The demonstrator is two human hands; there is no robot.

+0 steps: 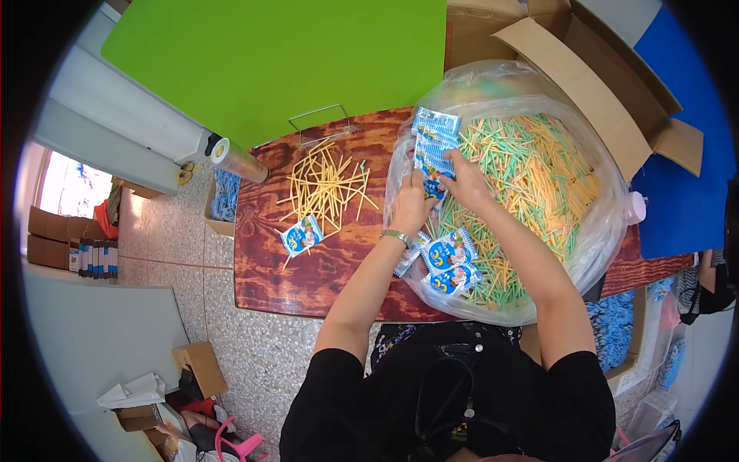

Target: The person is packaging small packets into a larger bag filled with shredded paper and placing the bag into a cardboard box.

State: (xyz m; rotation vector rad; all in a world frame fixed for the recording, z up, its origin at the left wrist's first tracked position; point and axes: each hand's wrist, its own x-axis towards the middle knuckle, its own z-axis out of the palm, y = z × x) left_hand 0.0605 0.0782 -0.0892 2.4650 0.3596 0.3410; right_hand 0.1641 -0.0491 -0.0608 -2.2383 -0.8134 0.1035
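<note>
**Both hands grip a strip of blue sachets over a bag of coloured sticks**

Head view: the left hand (409, 206) and the right hand (464, 181) meet at the near-left edge of a large clear plastic bag (608, 223) filled with thin yellow, green and orange sticks (539, 173). Between them they hold a strip of small blue-and-white printed sachets (433, 146). The left hand is closed around the lower part of the strip, fingers curled over it; the right hand pinches the strip just above, its fingers bent onto the sachet faces. The strip's long axis runs away from the person, slightly tilted: its far end rises beyond the fingertips of both hands and points toward the green sheet (269, 61), while its near end disappears inside the left hand's grip. A metal bracelet (395, 236) sits on the left wrist.

Just below the hands, between the two forearms, loose blue sachets (450, 262) lie on the sticks inside the bag, their faces up. Well to the left of the left hand, a scattered pile of pale yellow sticks (327, 185) lies on the dark red wooden tabletop (269, 269), with a single blue sachet (302, 235) at its near edge. Beyond that pile a bent wire frame (319, 123) stands at the table's far edge. Behind the right hand, past the bag, stands an open brown cardboard box (585, 85).
</note>
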